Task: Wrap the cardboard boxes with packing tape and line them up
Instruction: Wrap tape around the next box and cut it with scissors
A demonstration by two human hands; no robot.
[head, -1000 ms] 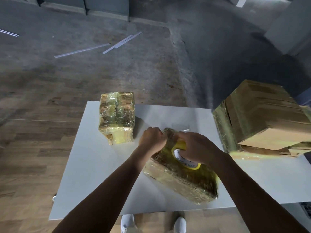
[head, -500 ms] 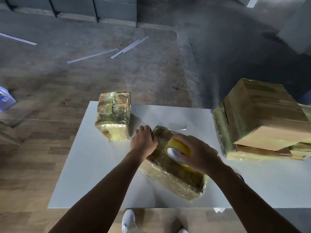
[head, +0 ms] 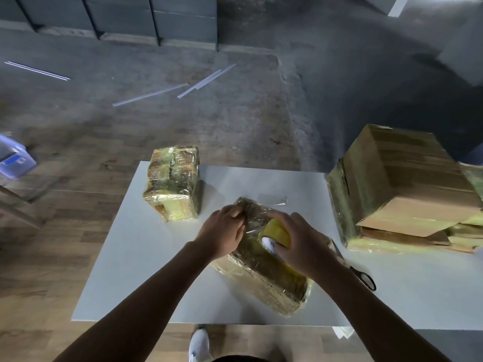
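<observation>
Half-wrapped box (head: 269, 283), slantwise at the middle of the table (head: 130, 257). My left hand (head: 222, 231) pinches its far edge; my right hand (head: 300, 244) has its grip closed round the tape roll (head: 277, 232), atop the box. Risk: an uneven pull could wrinkle the tape or skew the box.

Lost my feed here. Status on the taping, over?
Right hand grips tape roll atop middle box. Left hand grips that box's far end. Scissors lie right of it, nothing blocking.

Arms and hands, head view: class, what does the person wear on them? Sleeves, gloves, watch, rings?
Nothing visible. The forearms are bare to the picture's edge, without sleeves. The left hand and right hand show no gloves, watch or rings.
</observation>
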